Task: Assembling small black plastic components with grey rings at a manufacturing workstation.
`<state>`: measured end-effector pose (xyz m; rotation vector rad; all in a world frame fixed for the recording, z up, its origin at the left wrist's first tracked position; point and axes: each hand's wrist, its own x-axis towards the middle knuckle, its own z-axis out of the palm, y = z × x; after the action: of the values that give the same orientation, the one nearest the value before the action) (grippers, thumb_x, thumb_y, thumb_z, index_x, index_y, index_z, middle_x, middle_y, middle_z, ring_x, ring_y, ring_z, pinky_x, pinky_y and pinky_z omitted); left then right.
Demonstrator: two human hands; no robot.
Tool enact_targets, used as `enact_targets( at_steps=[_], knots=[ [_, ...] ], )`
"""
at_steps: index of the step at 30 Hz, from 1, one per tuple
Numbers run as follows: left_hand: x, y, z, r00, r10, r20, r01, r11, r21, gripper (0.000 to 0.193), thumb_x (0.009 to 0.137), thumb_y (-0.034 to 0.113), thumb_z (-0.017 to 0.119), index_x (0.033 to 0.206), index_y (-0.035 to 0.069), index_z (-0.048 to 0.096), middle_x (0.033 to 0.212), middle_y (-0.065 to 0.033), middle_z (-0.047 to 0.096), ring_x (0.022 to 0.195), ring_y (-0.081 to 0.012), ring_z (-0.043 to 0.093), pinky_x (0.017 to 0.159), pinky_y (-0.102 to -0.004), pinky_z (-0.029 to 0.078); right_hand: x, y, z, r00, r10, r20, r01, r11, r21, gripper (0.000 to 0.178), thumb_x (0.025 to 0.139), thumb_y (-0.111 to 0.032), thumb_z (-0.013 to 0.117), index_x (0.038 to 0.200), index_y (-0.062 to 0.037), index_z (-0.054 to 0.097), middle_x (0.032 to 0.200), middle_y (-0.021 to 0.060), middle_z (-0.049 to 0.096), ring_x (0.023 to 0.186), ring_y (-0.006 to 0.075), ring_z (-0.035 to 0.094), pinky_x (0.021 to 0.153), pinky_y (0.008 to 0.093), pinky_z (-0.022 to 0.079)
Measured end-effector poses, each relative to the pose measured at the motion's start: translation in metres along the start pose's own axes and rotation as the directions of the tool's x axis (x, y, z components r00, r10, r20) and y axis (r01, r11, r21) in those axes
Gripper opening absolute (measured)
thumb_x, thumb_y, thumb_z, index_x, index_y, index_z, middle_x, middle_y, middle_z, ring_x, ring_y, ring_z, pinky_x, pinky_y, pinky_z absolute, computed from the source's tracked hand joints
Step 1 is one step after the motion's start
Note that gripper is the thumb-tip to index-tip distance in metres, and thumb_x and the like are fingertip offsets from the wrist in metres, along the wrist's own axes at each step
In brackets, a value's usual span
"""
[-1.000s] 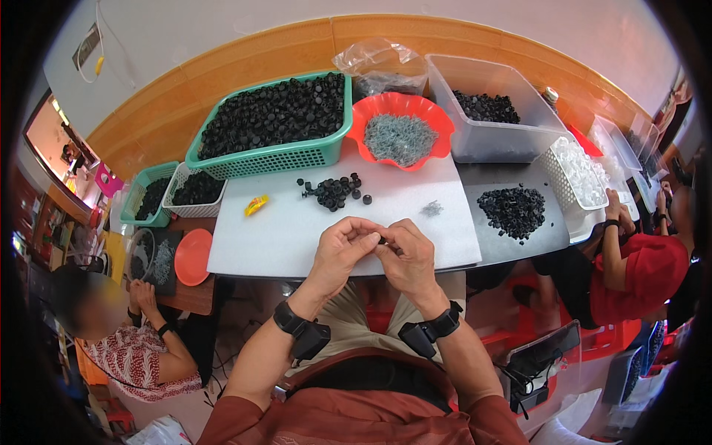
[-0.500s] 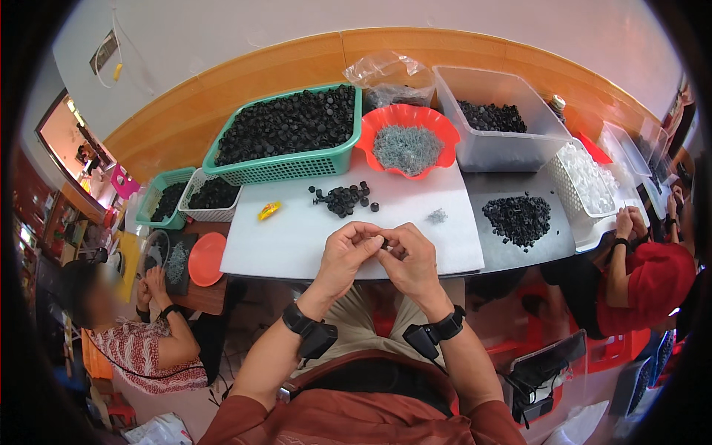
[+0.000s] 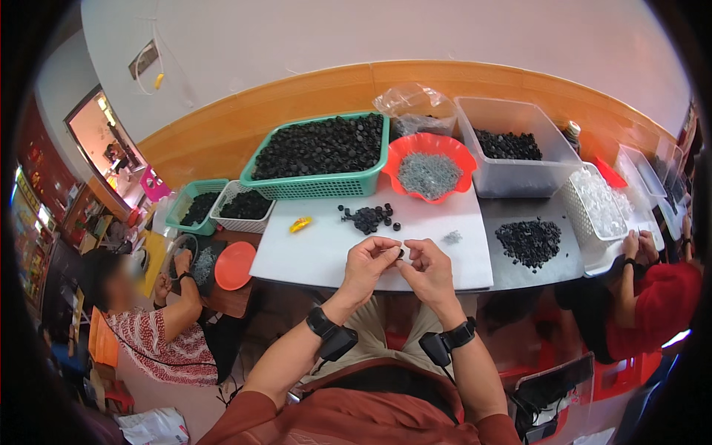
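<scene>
— Both hands are meeting over the near edge of the white surface (image 3: 311,256): the left hand (image 3: 368,261) and the right hand (image 3: 426,268) are pinching together on one small black part (image 3: 401,254), fingertips closing on it from either side.

— How is it likely handling?

— Light and rigid, I'm judging; tiny enough that it could be slipping out, so fingertip grip at its rim seems the sensible hold.

— And the supply?

— A loose heap of black parts (image 3: 368,217) is lying at twelve o'clock from the hands, with a few pale bits (image 3: 452,237) at one o'clock and a red scalloped bowl (image 3: 430,171) sitting beyond.
</scene>
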<state>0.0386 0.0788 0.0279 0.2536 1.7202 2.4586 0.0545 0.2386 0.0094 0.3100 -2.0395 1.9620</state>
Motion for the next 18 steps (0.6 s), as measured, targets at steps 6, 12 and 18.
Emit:
enact_targets(
  at_steps=[6, 12, 18],
  knots=[
    [0.008, 0.025, -0.007, 0.987, 0.126, -0.099, -0.113, 0.986, 0.127, 0.017, 0.096, 0.008, 0.074, 0.110, -0.001, 0.070, 0.099, -0.0053, 0.072, 0.087, -0.0112, 0.069, 0.084, -0.0255, 0.058, -0.001, -0.004, -0.003, 1.000, -0.010, 0.024, 0.010, 1.000, 0.017, 0.036, 0.081, 0.000, 0.077, 0.116, -0.0001, 0.067, 0.090, 0.0013, 0.056, 0.063, 0.0048, 0.050, 0.057, 0.0219, 0.043],
    [0.059, 0.086, -0.063, 0.868, 0.475, -0.146, -0.245, 0.664, 0.706, 0.015, 0.090, 0.008, 0.077, 0.101, -0.002, 0.074, 0.092, -0.0032, 0.074, 0.081, -0.0079, 0.065, 0.075, -0.0239, 0.054, 0.001, -0.008, -0.002, 0.999, -0.048, 0.024, 0.049, 0.998, -0.028, 0.025, 0.082, 0.002, 0.075, 0.107, 0.0006, 0.069, 0.091, 0.0040, 0.058, 0.063, 0.0056, 0.049, 0.058, 0.0216, 0.044],
    [0.109, 0.141, -0.168, 0.776, 0.601, -0.190, -0.121, 0.437, 0.891, 0.012, 0.086, 0.011, 0.077, 0.092, 0.000, 0.075, 0.083, -0.0098, 0.076, 0.077, -0.0167, 0.072, 0.072, -0.0318, 0.056, 0.002, -0.010, -0.002, 0.998, -0.052, 0.029, 0.053, 0.997, -0.054, 0.022, 0.082, 0.002, 0.075, 0.103, 0.0001, 0.070, 0.092, 0.0052, 0.060, 0.065, 0.0068, 0.050, 0.058, 0.0221, 0.044]
  ],
)
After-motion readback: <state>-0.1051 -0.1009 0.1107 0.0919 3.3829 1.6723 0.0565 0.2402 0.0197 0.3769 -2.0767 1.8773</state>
